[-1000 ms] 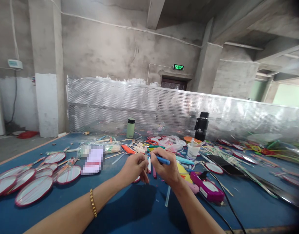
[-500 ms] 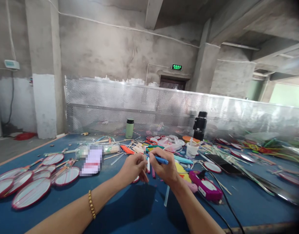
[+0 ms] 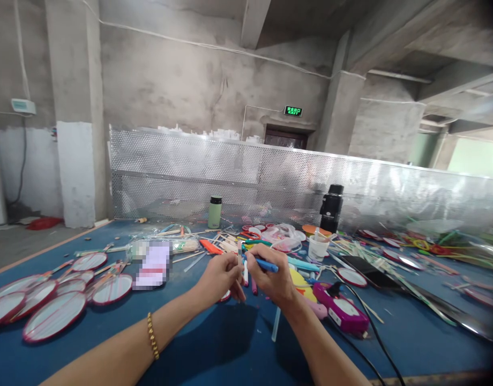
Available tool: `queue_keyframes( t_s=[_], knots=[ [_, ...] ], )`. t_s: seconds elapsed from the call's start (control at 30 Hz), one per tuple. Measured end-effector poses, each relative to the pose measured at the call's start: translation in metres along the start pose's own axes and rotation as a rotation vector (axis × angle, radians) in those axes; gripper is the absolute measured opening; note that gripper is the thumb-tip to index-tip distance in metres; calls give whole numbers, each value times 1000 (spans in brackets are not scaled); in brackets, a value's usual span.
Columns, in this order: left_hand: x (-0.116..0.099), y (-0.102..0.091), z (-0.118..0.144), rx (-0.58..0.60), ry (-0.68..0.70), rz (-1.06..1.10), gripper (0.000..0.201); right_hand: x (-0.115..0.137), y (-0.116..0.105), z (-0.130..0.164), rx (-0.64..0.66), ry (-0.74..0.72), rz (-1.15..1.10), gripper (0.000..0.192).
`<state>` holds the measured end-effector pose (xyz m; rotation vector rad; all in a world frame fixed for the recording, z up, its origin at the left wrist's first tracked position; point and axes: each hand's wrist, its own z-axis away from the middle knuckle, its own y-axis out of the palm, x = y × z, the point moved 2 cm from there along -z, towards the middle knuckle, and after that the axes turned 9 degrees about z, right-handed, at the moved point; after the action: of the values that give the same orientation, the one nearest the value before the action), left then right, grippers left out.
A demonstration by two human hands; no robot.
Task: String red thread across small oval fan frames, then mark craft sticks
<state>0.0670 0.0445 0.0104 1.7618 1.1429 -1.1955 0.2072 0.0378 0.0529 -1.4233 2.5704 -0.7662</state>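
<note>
- Thin stick, upright, pinched between the fingers of the left hand, with its long axis running almost straight up and its top end just above the knuckles.
- Blue pen-like tool, gripped in the right hand; right fingers curled and pressed around it, with the tip pointing left toward the stick and the back end sticking out to the right.
- Stick directly left of the right fingers, touching or nearly touching the tool's tip; too small to tell which.
- Both hands close together, knuckles almost meeting, raised a little above the blue table; the left hand alone carrying the stick.
- Gold bracelet on the left wrist, well behind the fingers.
- Below and just beyond the fingers: a scatter of coloured sticks and markers lying flat.
- Right of the right fingers: a purple device with a black cable, near the forearm.
- Far left of the left fingers: round red-rimmed fans in a cluster.
- Beyond the fingers, well apart: a green bottle, a black flask and a white cup.
</note>
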Motion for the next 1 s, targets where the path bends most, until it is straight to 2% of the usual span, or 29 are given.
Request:
queue_keyframes(
  t_s=[0.3,0.63,1.0],
  knots=[
    [-1,0,0,1,0,10,30,0,0,-1,1,-5,7,17],
    [1,0,0,7,14,20,22,1,0,-1,5,-24,1,16],
    [2,0,-1,0,8,-3,29,2,-1,-2,-3,-8,17,19]
  ],
)
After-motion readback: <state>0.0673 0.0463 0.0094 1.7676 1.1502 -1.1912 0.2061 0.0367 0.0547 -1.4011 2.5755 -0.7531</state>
